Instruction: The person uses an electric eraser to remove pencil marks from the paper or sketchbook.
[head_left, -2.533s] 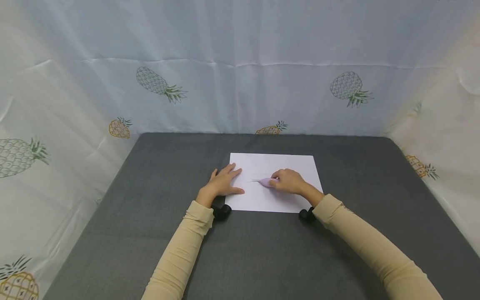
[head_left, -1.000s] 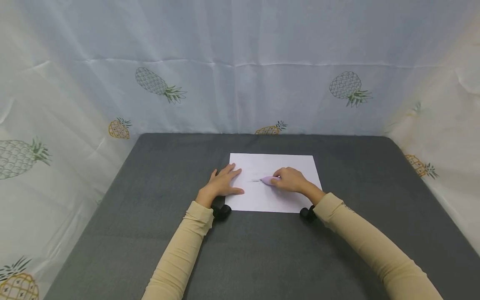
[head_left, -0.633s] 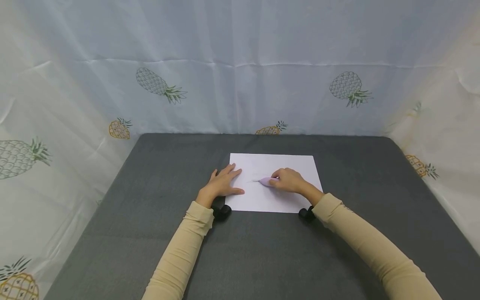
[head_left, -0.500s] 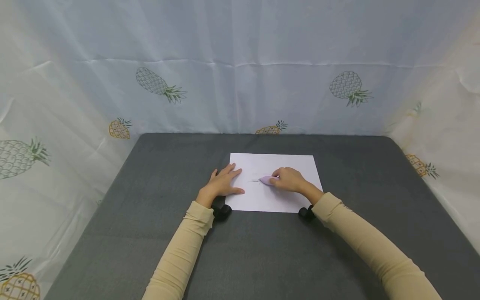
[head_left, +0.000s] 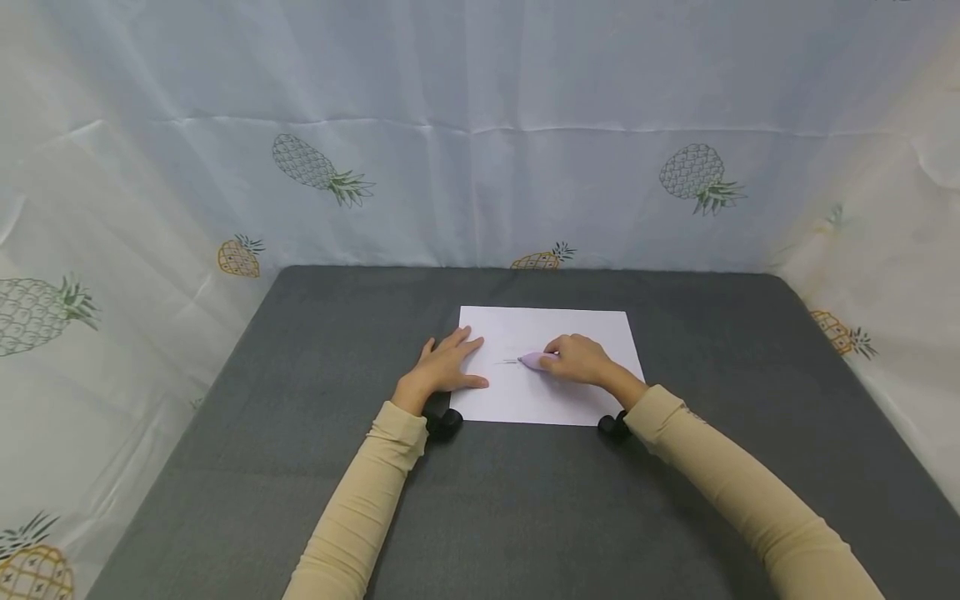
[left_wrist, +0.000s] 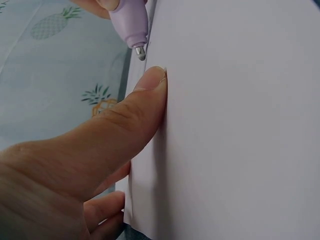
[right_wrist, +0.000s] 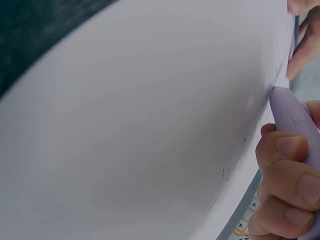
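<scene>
No word, label, brand or number can be read anywhere here; the white rectangular paper sheet (head_left: 551,367) on the dark grey table carries only a few faint thin strokes near the tip of the lilac plastic pen (head_left: 534,361), too small and pale to make out as letters; in the right wrist view the same marks (right_wrist: 227,172) show as tiny dark flecks, still illegible; the barrel of the pen bears no lettering that I can see; the pale fabric backdrop (head_left: 480,125) is printed with pineapple pictures, not with any writing.
</scene>
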